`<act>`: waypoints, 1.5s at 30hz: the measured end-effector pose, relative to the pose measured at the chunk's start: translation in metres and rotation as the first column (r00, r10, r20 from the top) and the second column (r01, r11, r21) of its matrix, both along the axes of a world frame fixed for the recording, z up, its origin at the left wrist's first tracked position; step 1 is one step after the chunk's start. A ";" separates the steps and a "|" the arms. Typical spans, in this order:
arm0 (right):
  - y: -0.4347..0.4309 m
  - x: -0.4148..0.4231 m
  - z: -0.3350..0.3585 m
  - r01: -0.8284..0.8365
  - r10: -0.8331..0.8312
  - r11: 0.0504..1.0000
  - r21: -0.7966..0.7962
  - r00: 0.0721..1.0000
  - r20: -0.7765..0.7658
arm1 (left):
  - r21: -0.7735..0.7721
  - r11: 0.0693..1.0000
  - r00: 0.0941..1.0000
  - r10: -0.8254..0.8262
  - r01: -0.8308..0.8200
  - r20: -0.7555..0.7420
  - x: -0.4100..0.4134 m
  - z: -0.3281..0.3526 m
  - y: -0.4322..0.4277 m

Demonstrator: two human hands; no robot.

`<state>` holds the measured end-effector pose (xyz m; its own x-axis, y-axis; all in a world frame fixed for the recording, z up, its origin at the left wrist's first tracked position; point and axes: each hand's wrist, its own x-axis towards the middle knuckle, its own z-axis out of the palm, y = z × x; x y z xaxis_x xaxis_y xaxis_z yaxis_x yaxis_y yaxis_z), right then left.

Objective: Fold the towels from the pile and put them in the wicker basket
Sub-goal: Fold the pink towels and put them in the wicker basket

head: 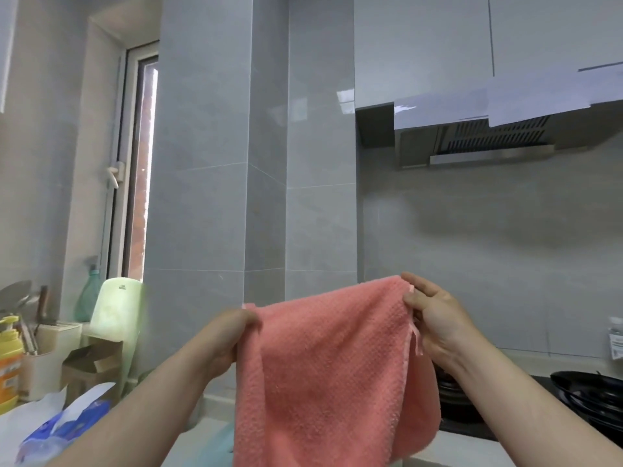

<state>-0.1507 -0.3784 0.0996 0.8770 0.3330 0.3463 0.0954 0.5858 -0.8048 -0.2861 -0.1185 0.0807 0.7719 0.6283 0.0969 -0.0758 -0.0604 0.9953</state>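
Observation:
A salmon-pink towel (323, 372) hangs in the air in front of me, spread between both hands above the counter. My left hand (232, 335) grips its upper left corner. Its upper right corner, where a small pink loop dangles, is pinched by my right hand (435, 315). The towel's lower part drops out of the bottom of the frame. Neither the towel pile nor the wicker basket is in view.
A black stove (505, 416) with a dark pan (593, 392) sits at the right under a range hood (478, 136). At the left stand a pale green cutting board (114, 311), a cardboard box (91, 369), a yellow bottle (10, 358) and a blue-white plastic bag (67, 426).

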 end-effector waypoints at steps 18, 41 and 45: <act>-0.024 0.027 0.018 0.343 -0.213 0.770 -0.538 0.933 0.290 | 0.784 0.367 0.802 0.537 -0.501 0.261 0.004 0.013 0.028; -0.015 0.030 0.027 0.751 -0.205 0.355 -0.558 0.644 0.737 | 0.042 0.983 0.815 0.124 -0.179 0.566 -0.020 0.019 0.041; -0.013 0.027 0.034 0.885 -0.133 0.038 -0.464 0.465 0.875 | 0.152 0.975 0.832 0.054 -0.165 0.552 -0.032 0.019 0.039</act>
<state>-0.1236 -0.3910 0.1334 0.7121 0.2395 0.6600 0.5403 -0.7872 -0.2973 -0.3183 -0.0793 0.0993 0.4873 0.6331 0.6014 -0.5805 -0.2796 0.7647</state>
